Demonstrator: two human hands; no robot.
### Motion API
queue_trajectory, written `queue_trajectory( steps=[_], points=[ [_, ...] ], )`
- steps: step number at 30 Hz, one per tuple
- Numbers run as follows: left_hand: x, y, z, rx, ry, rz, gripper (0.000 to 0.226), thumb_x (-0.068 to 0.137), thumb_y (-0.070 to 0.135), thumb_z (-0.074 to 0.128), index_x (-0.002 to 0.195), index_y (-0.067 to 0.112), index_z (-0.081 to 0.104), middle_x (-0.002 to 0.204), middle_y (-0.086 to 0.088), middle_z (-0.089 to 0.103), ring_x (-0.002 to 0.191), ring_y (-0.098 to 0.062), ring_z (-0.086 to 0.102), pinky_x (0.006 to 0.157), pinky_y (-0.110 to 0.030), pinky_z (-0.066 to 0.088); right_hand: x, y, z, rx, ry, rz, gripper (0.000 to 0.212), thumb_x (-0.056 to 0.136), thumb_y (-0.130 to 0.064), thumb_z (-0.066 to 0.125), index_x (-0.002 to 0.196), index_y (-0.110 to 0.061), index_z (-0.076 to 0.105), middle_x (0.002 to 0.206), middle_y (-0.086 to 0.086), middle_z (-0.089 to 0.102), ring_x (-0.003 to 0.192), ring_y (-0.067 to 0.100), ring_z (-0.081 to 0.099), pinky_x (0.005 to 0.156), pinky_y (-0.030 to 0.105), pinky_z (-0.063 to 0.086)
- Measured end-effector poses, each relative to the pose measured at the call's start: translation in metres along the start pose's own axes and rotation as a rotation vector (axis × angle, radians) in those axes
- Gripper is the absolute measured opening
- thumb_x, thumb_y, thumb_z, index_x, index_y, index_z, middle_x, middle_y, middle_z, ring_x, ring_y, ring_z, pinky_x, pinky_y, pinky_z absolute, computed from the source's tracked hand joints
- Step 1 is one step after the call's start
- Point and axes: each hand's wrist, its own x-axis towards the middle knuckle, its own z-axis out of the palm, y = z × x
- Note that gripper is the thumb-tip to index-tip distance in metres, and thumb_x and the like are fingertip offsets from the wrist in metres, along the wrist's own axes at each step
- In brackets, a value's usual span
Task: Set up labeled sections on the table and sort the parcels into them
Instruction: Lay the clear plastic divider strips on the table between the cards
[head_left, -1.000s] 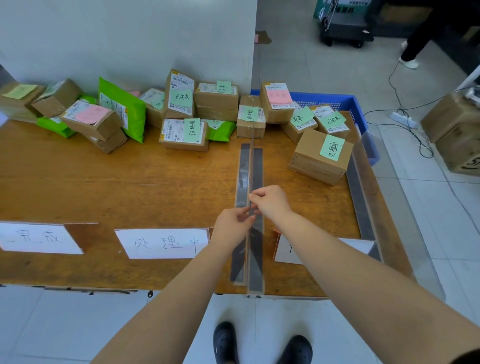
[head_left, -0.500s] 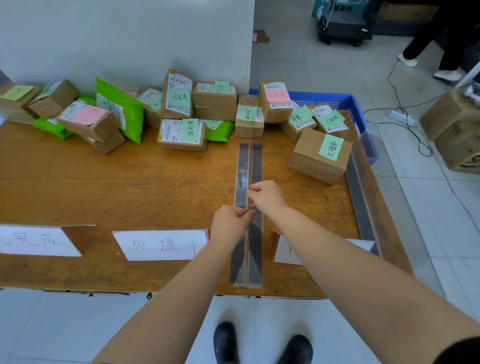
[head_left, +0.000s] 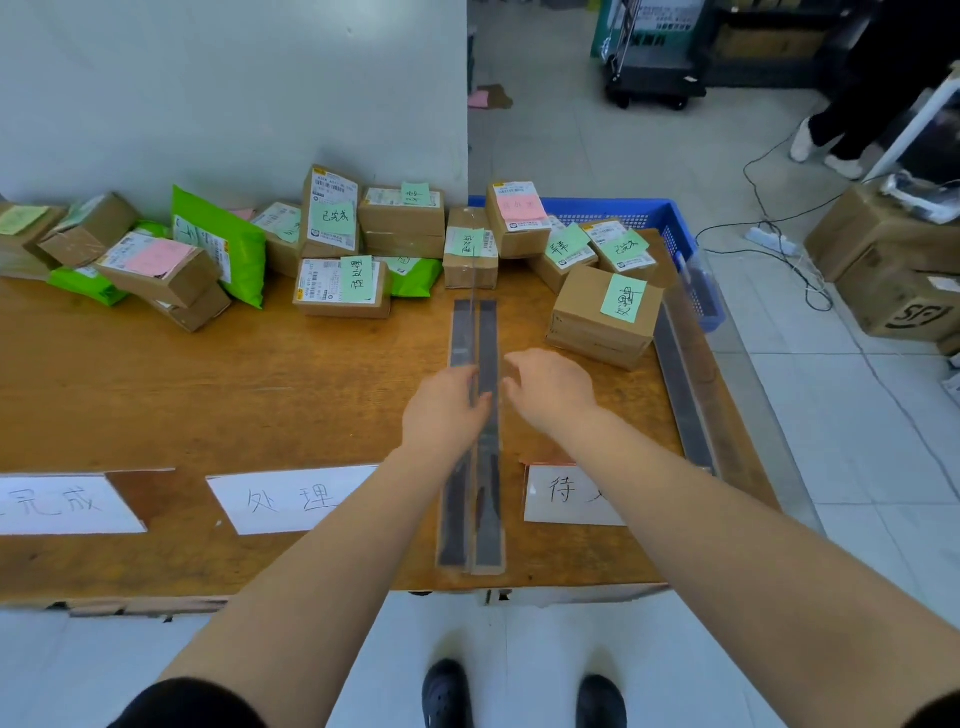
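Left hand (head_left: 444, 413) pinches the clear divider strip (head_left: 475, 436), which runs from the table's (head_left: 208, 384) near edge toward the parcels (head_left: 343, 280); right hand (head_left: 550, 389) hovers beside it, fingers loosely spread. Bare wood lies either side, 3 paper labels (head_left: 291, 499) along the front.

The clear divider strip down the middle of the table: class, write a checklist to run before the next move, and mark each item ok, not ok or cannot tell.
1. Clear divider strip lies between the two front labels: ok.
2. Strip standing firmly on its own: cannot tell; left hand touches it.
3. Right hand off the strip: ok, open beside it.
4. Right-hand label readable: not ok, partly covered by the forearm.
5. Parcels sorted into sections: not ok; most are piled along the wall.
6. Second strip at the table's right edge: ok.
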Motion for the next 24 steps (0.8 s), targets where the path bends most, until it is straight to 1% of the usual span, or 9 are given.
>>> queue_trajectory(
  steps=[4,7,11,13,16,19,20,22,24],
  points=[
    [0.006,0.046,0.002,0.078,0.006,0.149,0.040,0.090,0.026,0.053,0.128,0.011,0.050,0.129,-0.010,0.055,0.118,-0.026,0.051,0.092,-0.038,0.045,-0.019,0.042,-0.039,-0.181,0.151,-0.063,0.031,0.092,-0.027,0.049,0.119,-0.015,0.058,0.115,0.006,0.059,0.108,0.027,0.053,0.086,0.039,0.044],
    [-0.001,0.091,0.022,0.018,-0.026,0.205,0.039,0.090,0.026,0.052,0.127,0.012,0.051,0.129,-0.009,0.055,0.118,-0.026,0.051,0.091,-0.036,0.044,-0.037,0.085,-0.063,-0.206,0.192,-0.036,0.030,0.090,-0.025,0.050,0.117,-0.014,0.057,0.117,0.008,0.057,0.110,0.028,0.051,0.086,0.038,0.042],
    [-0.019,0.151,0.061,-0.069,-0.094,0.264,0.039,0.090,0.028,0.052,0.127,0.016,0.052,0.131,-0.004,0.055,0.118,-0.021,0.051,0.095,-0.032,0.042,-0.065,0.154,-0.084,-0.165,0.204,0.046,0.033,0.090,-0.025,0.050,0.119,-0.012,0.056,0.115,0.010,0.056,0.108,0.029,0.051,0.088,0.041,0.043],
    [-0.026,0.178,0.083,-0.144,-0.148,0.243,0.039,0.090,0.030,0.053,0.127,0.017,0.053,0.129,-0.003,0.057,0.116,-0.018,0.053,0.094,-0.031,0.043,-0.078,0.190,-0.086,-0.080,0.210,0.107,0.033,0.089,-0.022,0.052,0.119,-0.009,0.056,0.116,0.011,0.056,0.108,0.030,0.052,0.086,0.040,0.044],
    [-0.037,0.210,0.113,-0.216,-0.201,0.189,0.042,0.089,0.032,0.056,0.126,0.013,0.053,0.125,-0.004,0.059,0.111,-0.017,0.054,0.085,-0.025,0.040,-0.092,0.232,-0.081,0.167,0.178,0.235,0.035,0.090,-0.019,0.053,0.123,-0.007,0.054,0.121,0.012,0.056,0.112,0.030,0.053,0.088,0.035,0.043],
    [-0.045,0.231,0.141,-0.236,-0.281,0.131,0.043,0.089,0.035,0.055,0.123,0.009,0.054,0.119,-0.007,0.060,0.109,-0.021,0.055,0.082,-0.025,0.040,-0.099,0.255,-0.072,0.400,0.027,0.321,0.035,0.094,-0.019,0.049,0.127,-0.007,0.054,0.128,0.011,0.057,0.117,0.027,0.053,0.094,0.032,0.040],
    [-0.047,0.237,0.149,-0.248,-0.312,0.105,0.039,0.089,0.036,0.055,0.118,0.011,0.056,0.112,-0.006,0.060,0.106,-0.021,0.055,0.081,-0.026,0.040,-0.099,0.260,-0.069,0.469,-0.026,0.334,0.034,0.095,-0.019,0.048,0.126,-0.007,0.055,0.128,0.011,0.057,0.117,0.026,0.052,0.096,0.032,0.040],
    [-0.048,0.244,0.164,-0.296,-0.359,0.041,0.019,0.088,0.037,0.056,0.096,0.020,0.058,0.088,0.002,0.057,0.093,-0.018,0.052,0.077,-0.027,0.040,-0.098,0.266,-0.066,0.626,-0.059,0.351,0.030,0.095,-0.015,0.045,0.120,-0.004,0.059,0.123,0.014,0.060,0.113,0.028,0.055,0.099,0.038,0.044],
    [-0.048,0.249,0.173,-0.365,-0.377,-0.009,0.017,0.087,0.034,0.060,0.094,0.018,0.060,0.071,0.011,0.047,0.085,-0.015,0.049,0.074,-0.027,0.039,-0.095,0.269,-0.066,0.755,-0.049,0.382,0.030,0.094,-0.012,0.046,0.119,-0.002,0.059,0.121,0.017,0.061,0.109,0.030,0.058,0.097,0.046,0.046]
  ],
)
